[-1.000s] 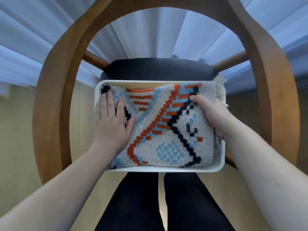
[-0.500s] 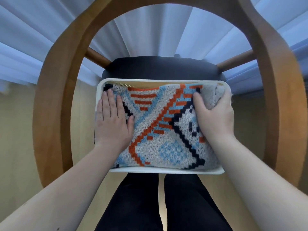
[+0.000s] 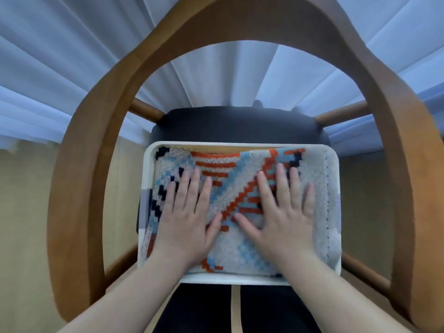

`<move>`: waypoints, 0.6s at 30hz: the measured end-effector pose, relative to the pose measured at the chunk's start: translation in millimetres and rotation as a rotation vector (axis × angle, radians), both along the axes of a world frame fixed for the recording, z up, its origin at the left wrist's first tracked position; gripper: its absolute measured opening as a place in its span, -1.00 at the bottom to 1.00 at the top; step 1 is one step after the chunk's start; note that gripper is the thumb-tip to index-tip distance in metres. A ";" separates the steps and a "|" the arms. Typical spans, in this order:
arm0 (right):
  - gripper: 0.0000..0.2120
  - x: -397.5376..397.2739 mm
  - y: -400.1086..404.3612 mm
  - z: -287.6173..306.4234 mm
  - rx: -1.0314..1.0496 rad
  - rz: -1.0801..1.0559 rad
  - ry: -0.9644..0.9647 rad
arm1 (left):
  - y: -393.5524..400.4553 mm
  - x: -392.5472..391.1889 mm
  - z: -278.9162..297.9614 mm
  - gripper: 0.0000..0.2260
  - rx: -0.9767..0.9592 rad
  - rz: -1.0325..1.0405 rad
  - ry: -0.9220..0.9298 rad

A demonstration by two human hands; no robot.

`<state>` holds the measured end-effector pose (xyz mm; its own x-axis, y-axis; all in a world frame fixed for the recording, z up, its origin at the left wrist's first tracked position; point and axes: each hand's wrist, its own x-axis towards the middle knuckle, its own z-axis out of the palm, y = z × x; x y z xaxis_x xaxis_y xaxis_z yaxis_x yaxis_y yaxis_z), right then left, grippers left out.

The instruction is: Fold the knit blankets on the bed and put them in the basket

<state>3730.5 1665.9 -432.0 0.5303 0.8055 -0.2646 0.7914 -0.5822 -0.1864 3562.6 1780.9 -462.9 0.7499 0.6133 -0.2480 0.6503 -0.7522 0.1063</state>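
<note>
A folded knit blanket (image 3: 230, 169), grey with orange, blue and black patterning, fills a white rectangular basket (image 3: 240, 144). The basket stands on the dark seat of a wooden chair. My left hand (image 3: 185, 217) lies flat on the blanket's left half, fingers spread. My right hand (image 3: 281, 212) lies flat on the right half, palm down, fingers apart. Neither hand grips the fabric. Whatever lies under the top blanket is hidden.
The chair's curved wooden back and arms (image 3: 79, 188) ring the basket on three sides. White curtains (image 3: 216, 75) hang behind. A pale wood floor (image 3: 21, 212) shows on both sides. Dark trouser legs (image 3: 204, 308) are below the basket's front edge.
My right hand let go of the blanket's far right corner and now lies flat toward the middle. My left hand slid from the left edge toward the centre.
</note>
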 end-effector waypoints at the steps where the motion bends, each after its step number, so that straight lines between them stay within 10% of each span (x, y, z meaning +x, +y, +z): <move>1: -0.03 11.8 0.7 -8.4 -0.101 -0.071 0.053 | 6.9 -1.7 -6.0 -0.31 -0.004 0.020 0.051; 9: 0.14 40.7 4.8 -44.5 -0.160 -0.210 0.273 | 24.4 -5.3 -40.0 -0.23 0.020 0.117 0.191; 18: -0.07 33.8 -9.6 -60.0 -0.022 -0.036 0.060 | 26.7 -4.3 -37.2 -0.24 -0.005 0.050 0.118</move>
<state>3764.3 1656.4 -492.0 0.5416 0.7797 -0.3142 0.7573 -0.6148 -0.2200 3558.3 1807.5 -500.2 0.6841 0.6476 -0.3356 0.6950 -0.7183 0.0307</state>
